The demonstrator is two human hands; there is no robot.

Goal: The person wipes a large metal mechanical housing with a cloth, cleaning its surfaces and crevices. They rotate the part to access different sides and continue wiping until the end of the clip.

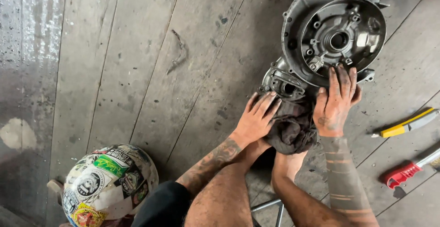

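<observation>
Pressing flat, the left hand (255,119) lies with its fingers (266,102) together and stretched out on a dark rag (291,128), tips touching the lower lug of the engine case (316,39). The right hand (336,103) has its grimy fingers (341,78) nearly straight and close together, laid over the case's rim at about 5 o'clock of the round housing, palm on the rag; neither hand pinches anything. The rag is bunched between both hands, over the person's knees, at 6 o'clock of the case. The case lies on a grey plank floor (137,62). Well apart at 3 o'clock of the right hand lies a yellow knife (405,125), with a red-handled tool (405,172) below it. A stickered helmet (107,185) sits at 8 o'clock of the left hand.
</observation>
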